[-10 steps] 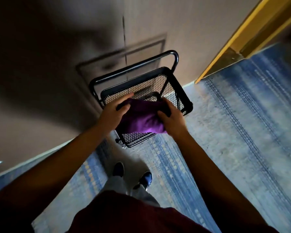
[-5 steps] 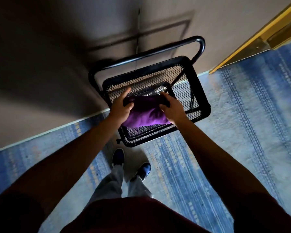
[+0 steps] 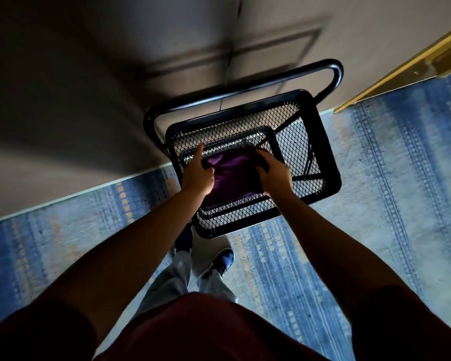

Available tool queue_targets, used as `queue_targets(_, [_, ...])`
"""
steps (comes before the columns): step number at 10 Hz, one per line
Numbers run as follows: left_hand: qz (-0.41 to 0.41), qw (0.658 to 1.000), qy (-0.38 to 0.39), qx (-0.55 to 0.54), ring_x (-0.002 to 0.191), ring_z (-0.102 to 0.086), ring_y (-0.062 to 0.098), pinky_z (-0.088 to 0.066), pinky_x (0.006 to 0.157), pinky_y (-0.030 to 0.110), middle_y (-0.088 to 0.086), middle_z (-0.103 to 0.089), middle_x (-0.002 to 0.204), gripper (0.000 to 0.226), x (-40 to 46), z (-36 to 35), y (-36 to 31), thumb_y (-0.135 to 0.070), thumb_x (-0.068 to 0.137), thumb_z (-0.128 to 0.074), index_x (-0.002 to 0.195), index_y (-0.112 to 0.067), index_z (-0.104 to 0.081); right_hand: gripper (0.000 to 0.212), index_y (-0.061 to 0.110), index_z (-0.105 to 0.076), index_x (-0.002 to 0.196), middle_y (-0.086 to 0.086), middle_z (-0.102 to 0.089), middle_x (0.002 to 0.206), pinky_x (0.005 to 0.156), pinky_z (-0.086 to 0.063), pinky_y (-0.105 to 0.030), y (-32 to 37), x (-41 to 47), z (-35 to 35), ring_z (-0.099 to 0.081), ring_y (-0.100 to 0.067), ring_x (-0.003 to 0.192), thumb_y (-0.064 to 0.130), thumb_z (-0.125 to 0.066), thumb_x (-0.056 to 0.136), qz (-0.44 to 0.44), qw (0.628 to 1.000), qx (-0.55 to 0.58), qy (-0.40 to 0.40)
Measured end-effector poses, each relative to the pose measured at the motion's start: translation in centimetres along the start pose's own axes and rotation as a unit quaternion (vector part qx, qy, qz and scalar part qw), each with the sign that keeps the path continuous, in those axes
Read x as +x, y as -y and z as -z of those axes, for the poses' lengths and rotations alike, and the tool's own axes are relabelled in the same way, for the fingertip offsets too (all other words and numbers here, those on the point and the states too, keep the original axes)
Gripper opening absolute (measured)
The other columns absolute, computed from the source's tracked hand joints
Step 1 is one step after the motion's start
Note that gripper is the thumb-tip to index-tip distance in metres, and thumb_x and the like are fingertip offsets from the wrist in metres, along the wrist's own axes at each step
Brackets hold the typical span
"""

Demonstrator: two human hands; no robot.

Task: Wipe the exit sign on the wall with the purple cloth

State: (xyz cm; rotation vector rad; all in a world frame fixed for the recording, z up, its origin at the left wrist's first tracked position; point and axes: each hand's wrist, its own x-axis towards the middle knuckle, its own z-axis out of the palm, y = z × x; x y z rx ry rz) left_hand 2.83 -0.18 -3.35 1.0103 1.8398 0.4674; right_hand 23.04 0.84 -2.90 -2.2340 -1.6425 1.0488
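A folded purple cloth (image 3: 232, 175) lies inside the black mesh cart (image 3: 315, 142), low in its tray. My left hand (image 3: 197, 173) grips the cloth's left edge with the index finger stretched forward. My right hand (image 3: 272, 173) holds the cloth's right edge with curled fingers. Both forearms reach down from the bottom of the view. No exit sign is in view.
The cart has a black tube handle (image 3: 245, 87) on its far side, close to a beige wall (image 3: 63, 113) with a panel outline. Blue patterned carpet (image 3: 375, 230) covers the floor. A yellow door frame (image 3: 401, 74) stands at upper right. My shoes (image 3: 224, 259) are just behind the cart.
The view has shifted so the cart sits more central and closer. Both hands with the cloth have gone lower into the cart's tray.
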Motion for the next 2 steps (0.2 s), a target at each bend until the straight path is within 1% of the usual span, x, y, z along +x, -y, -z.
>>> queue_targets(1, [0.009, 1.0, 0.012, -0.001, 0.1, -0.068, 0.018, -0.047, 0.073, 0.021, 0.019, -0.047, 0.154, 0.084, -0.9, 0.5, -0.7, -0.012, 0.099, -0.063, 0.163, -0.029, -0.011, 0.051, 0.035, -0.054, 0.144, 0.0, -0.074, 0.125, 0.09, -0.059, -0.039, 0.4, 0.0, 0.5, -0.072, -0.022, 0.107, 0.016, -0.064, 0.098, -0.001, 0.999, -0.031, 0.005])
queue_targets(2, [-0.028, 0.999, -0.003, 0.044, 0.124, -0.062, 0.032, -0.045, 0.082, 0.026, 0.02, -0.036, 0.161, 0.091, -1.6, 2.0, -1.8, -0.022, 0.098, -0.066, 0.164, -0.024, -0.003, 0.048, 0.03, -0.058, 0.14, -0.001, -0.075, 0.119, 0.091, -0.06, -0.043, 1.3, -0.1, 1.4, -0.072, -0.019, 0.102, 0.016, -0.067, 0.095, 0.016, 0.998, -0.031, -0.045])
